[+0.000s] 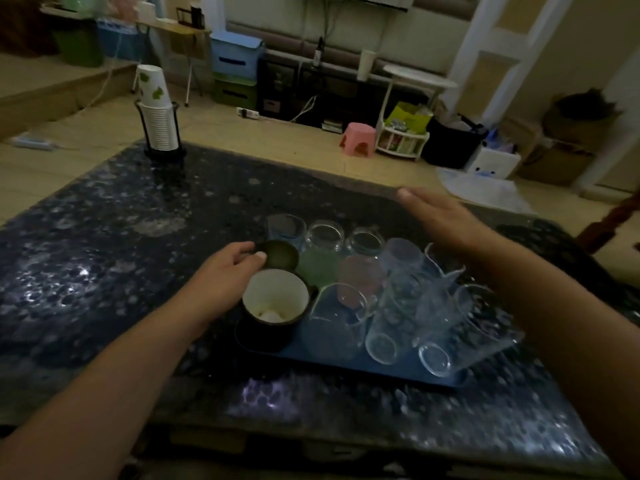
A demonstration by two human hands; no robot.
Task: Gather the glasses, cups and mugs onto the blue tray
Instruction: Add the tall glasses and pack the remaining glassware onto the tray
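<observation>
The blue tray (349, 363) lies on the dark speckled table and is crowded with drinkware. Several clear glasses (381, 327) fill its right and far side, with a green cup (318, 266) and a pink cup (360, 275) in the middle. A dark mug with a white inside (273, 306) stands at the tray's near left corner. Behind it is a small dark cup (280, 254), and my left hand (225, 275) grips its rim with thumb and fingers. My right hand (440, 220) hovers flat above the tray's far right side, fingers spread, holding nothing.
A stack of paper cups in a black wire holder (157, 123) stands at the table's far left corner. The table's far edge (311, 168) borders a wooden floor with a pink stool (358, 138), a white rack and storage boxes beyond.
</observation>
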